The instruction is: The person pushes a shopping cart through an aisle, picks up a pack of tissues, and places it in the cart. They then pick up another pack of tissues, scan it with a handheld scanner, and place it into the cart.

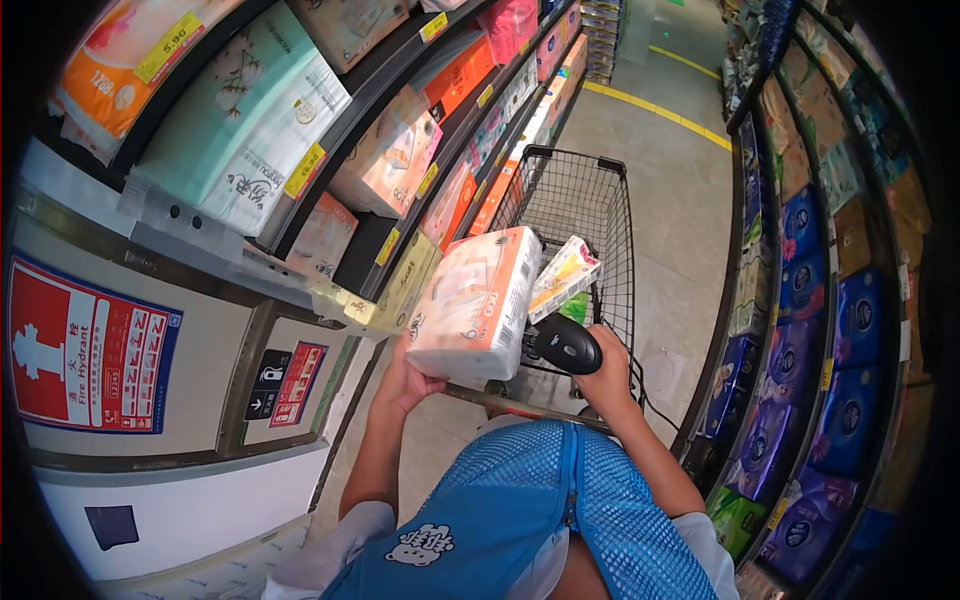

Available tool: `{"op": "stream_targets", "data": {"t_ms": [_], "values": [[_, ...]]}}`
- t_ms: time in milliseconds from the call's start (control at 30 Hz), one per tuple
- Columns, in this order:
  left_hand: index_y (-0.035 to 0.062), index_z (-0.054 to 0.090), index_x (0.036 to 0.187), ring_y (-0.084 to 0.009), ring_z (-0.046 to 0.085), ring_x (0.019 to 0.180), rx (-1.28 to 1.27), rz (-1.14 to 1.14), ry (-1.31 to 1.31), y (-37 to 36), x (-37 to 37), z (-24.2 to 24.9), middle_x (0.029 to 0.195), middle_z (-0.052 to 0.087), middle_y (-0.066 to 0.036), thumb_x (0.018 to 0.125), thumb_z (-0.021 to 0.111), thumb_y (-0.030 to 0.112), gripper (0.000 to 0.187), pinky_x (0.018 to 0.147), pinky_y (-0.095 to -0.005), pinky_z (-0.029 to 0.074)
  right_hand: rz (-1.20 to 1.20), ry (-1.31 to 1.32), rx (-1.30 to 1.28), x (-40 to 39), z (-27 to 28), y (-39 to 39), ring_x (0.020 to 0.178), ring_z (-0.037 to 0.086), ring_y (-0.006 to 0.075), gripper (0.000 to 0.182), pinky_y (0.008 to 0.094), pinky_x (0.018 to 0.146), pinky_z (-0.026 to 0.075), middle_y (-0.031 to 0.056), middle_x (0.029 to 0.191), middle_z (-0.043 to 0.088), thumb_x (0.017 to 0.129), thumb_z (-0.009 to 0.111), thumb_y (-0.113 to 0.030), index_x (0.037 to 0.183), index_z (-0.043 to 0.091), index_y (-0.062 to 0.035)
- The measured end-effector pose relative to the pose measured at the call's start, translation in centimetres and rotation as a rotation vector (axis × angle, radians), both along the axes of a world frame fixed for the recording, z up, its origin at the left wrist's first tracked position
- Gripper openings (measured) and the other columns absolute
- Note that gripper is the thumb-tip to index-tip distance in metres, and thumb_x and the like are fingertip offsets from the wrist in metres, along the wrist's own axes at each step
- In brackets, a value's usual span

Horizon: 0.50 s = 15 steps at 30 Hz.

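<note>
Your left hand [400,383] grips the tissue pack [468,300] at the near left of the cart [608,164], long axis near-to-far; your right hand [610,375] clasps a black scanner [567,344], handle hidden.

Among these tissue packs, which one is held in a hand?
The peach-and-white pack: it is in the left hand, while similar packs sit on shelves.

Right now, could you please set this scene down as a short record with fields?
Left hand: holds wrapped tissue pack at its near end
Right hand: grips black scanner-like device
Ahead: black wire cart
Left side: shelved packs above red Fire Hydrant sign
Right side: shelved blue and purple packs
</note>
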<state>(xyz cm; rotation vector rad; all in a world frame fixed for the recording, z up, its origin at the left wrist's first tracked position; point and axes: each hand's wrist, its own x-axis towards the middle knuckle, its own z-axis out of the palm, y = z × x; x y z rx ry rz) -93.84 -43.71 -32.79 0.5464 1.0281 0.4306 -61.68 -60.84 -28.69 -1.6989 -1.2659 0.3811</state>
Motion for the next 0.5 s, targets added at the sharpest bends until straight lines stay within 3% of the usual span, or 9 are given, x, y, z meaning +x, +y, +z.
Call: {"op": "stream_targets", "data": {"t_ms": [133, 233, 333, 400, 500], "values": [[0.0103, 0.060, 0.145, -0.0236, 0.074, 0.080, -0.005, -0.008, 0.029, 0.0, 0.1, 0.3, 0.110, 0.078, -0.012, 0.107, 0.037, 0.076, 0.079, 0.063, -0.0372, 0.062, -0.007, 0.079, 0.001, -0.4, 0.4, 1.5, 0.092, 0.067, 0.0404, 0.026, 0.0474, 0.083, 0.052, 0.0163, 0.094, 0.070, 0.074, 0.084, -0.005, 0.098, 0.073, -0.0024], [0.0100, 0.060, 0.145, -0.0236, 0.074, 0.080, 0.017, -0.030, 0.014, 0.0, -0.1, -0.7, 0.111, 0.078, -0.012, 0.108, 0.038, 0.075, 0.078, 0.063, -0.0374, 0.062, 0.036, -0.062, -0.027, -1.4, -0.5, 3.3, 0.093, 0.068, 0.0404, 0.026, 0.0486, 0.084, 0.052, 0.0172, 0.095, 0.071, 0.075, 0.085, -0.008, 0.098, 0.074, -0.0035], [0.0095, 0.060, 0.145, -0.0234, 0.075, 0.081, 0.047, -0.024, -0.007, -0.1, 0.2, -0.5, 0.110, 0.078, -0.013, 0.108, 0.039, 0.073, 0.077, 0.063, -0.0360, 0.063, -0.063, -0.057, -0.013, -0.9, -1.0, 2.9, 0.096, 0.067, 0.0435, 0.031, 0.0492, 0.084, 0.053, 0.0189, 0.095, 0.069, 0.070, 0.082, 0.000, 0.100, 0.072, -0.0020], [0.0091, 0.059, 0.145, -0.0235, 0.076, 0.082, 0.062, -0.011, 0.009, -0.4, 0.5, -0.2, 0.109, 0.078, -0.013, 0.108, 0.041, 0.073, 0.076, 0.063, -0.0349, 0.064, -0.151, -0.101, -0.007, -0.1, 0.8, 1.8, 0.095, 0.067, 0.0431, 0.030, 0.0484, 0.083, 0.052, 0.0187, 0.096, 0.069, 0.070, 0.077, 0.004, 0.100, 0.071, -0.0023], [0.0084, 0.057, 0.145, -0.0236, 0.077, 0.086, 0.093, -0.022, 0.050, -0.8, 0.4, -0.9, 0.111, 0.077, -0.014, 0.107, 0.044, 0.072, 0.075, 0.063, -0.0336, 0.065, -0.285, -0.240, 0.018, 2.5, 5.1, -1.2, 0.092, 0.066, 0.0434, 0.029, 0.0461, 0.081, 0.052, 0.0189, 0.095, 0.068, 0.072, 0.081, 0.000, 0.099, 0.071, -0.0021]]}}
